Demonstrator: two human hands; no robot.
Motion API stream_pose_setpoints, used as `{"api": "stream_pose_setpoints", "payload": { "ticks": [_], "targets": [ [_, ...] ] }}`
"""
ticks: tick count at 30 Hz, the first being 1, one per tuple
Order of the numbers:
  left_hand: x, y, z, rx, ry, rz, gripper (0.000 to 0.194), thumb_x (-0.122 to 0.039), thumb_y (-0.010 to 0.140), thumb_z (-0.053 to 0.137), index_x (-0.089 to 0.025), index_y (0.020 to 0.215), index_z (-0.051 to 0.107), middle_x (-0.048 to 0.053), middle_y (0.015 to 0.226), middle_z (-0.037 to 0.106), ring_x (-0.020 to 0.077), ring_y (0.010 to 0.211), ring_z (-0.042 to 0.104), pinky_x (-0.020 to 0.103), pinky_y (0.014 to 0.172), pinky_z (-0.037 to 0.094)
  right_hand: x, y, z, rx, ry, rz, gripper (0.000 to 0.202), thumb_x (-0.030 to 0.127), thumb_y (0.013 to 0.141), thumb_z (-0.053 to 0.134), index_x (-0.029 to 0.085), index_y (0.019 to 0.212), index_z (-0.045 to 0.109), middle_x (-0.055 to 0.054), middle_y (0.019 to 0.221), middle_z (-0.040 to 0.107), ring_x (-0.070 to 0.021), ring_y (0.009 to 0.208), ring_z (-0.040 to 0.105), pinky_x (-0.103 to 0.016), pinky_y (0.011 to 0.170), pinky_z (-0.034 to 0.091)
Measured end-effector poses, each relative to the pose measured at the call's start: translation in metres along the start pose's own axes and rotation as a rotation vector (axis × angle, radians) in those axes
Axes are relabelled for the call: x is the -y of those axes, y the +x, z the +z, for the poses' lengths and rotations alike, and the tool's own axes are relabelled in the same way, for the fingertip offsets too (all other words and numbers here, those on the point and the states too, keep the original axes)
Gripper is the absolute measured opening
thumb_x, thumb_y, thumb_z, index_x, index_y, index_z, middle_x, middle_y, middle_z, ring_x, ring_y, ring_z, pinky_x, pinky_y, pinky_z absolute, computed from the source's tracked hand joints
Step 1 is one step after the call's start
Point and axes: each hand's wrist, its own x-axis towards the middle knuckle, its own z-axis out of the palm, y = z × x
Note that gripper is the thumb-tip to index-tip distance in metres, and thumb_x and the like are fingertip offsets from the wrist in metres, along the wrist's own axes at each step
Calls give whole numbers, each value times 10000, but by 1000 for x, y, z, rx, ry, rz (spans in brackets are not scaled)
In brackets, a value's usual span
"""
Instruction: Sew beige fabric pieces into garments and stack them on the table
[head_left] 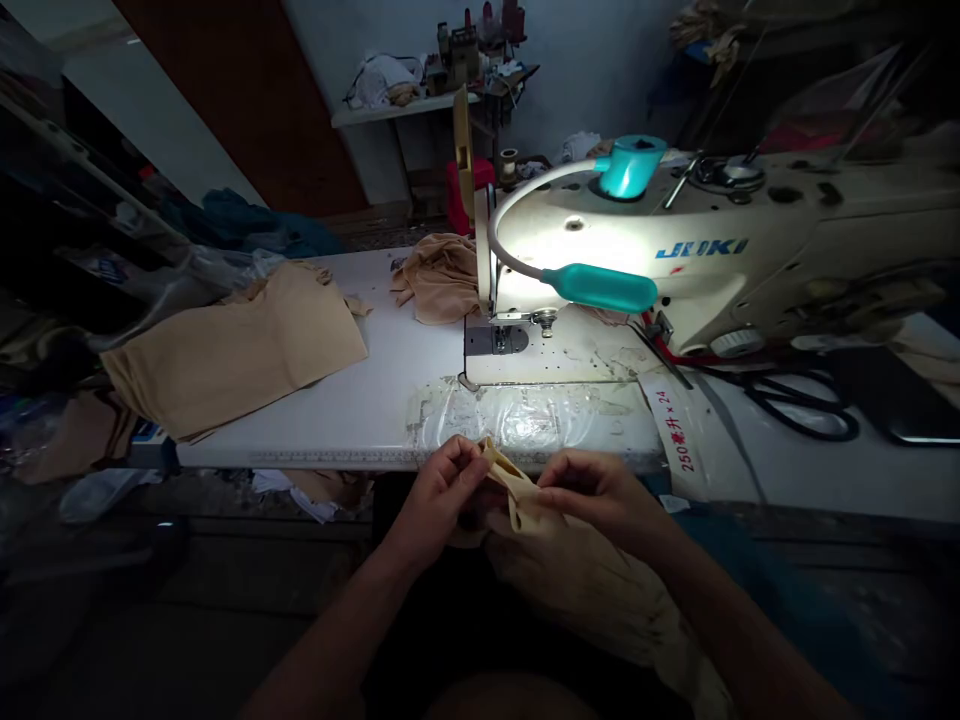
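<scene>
Both hands pinch the edge of a beige piece of fabric (555, 545) just in front of the table's front edge. My left hand (450, 490) grips the folded edge between thumb and fingers. On the other side of the fold, my right hand (596, 490) pinches the same cloth, and a small gap shows in the edge between them. The rest of the fabric hangs down over my lap toward the lower right. Beyond the hands stands a white sewing machine (697, 260), its presser foot (501, 340) with no cloth visible under it.
A stack of beige cloth pieces (247, 345) lies on the left of the white table (375, 425). More crumpled beige cloth (442, 275) sits behind the needle area. A teal lamp (600, 288) lights the machine. Black scissors (802, 400) and a dark flat object (900, 395) lie at right.
</scene>
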Motion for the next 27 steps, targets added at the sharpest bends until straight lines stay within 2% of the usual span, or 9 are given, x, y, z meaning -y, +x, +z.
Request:
{"api": "stream_pose_setpoints", "payload": {
  "ticks": [3, 5, 8, 11, 15, 20, 24, 27],
  "targets": [
    [6, -5, -4, -47, -43, 9, 452, -549, 943, 813, -197, 928, 529, 12, 900, 697, 130, 739, 696, 249, 712, 589, -8, 1, 1, 96, 86, 72, 359, 462, 821, 928, 177, 906, 728, -8, 815, 700, -142, 733, 616, -261, 656, 470],
    [8, -11, -8, -50, 6, 51, 426, -534, 968, 789, -198, 929, 531, 2, 871, 681, 116, 722, 672, 227, 699, 564, -15, 0, 6, 118, 110, 116, 357, 469, 836, 914, 180, 935, 728, -7, 821, 704, -139, 729, 621, -254, 655, 482],
    [6, -23, -10, 44, 159, 83, 381, -509, 1005, 744, -196, 920, 542, 11, 890, 657, 128, 748, 655, 244, 715, 547, -23, -1, 21, 86, 90, 157, 373, 502, 864, 871, 198, 1057, 770, -47, 947, 768, -181, 786, 681, -282, 667, 542],
    [4, -31, -8, 130, 403, 133, 320, -464, 1049, 676, -196, 911, 569, 34, 940, 645, 157, 823, 630, 269, 743, 520, -21, -2, 35, 25, -7, 99, 344, 512, 892, 818, 202, 1042, 828, -77, 992, 810, -231, 836, 725, -321, 690, 576],
    [4, -34, -7, 139, 632, 172, 269, -384, 1091, 599, -203, 893, 578, 26, 908, 656, 165, 833, 603, 275, 760, 475, -7, -1, 41, 4, -194, 3, 231, 421, 915, 765, 216, 962, 858, -50, 885, 820, -236, 794, 734, -309, 651, 551],
    [1, -37, -12, 93, 647, 147, 271, -397, 1098, 583, -206, 906, 570, 16, 898, 636, 159, 813, 596, 268, 733, 453, -2, -1, 40, 16, -356, -40, 138, 329, 924, 739, 229, 928, 834, -24, 888, 821, -209, 764, 741, -282, 648, 528],
    [0, -42, -11, 118, 612, 86, 296, -430, 1103, 578, -206, 910, 560, 3, 883, 624, 141, 764, 579, 253, 690, 438, -13, -2, 50, -72, -607, -101, 100, 306, 925, 716, 240, 892, 784, -27, 852, 790, -204, 740, 697, -293, 645, 458],
    [5, -43, -14, 58, 535, 75, 303, -462, 1092, 596, -205, 934, 574, 11, 907, 638, 143, 778, 590, 252, 708, 458, -25, -2, 53, -145, -740, -134, 126, 217, 913, 638, 227, 820, 722, -29, 775, 724, -192, 700, 629, -302, 638, 399]
  ]
}}
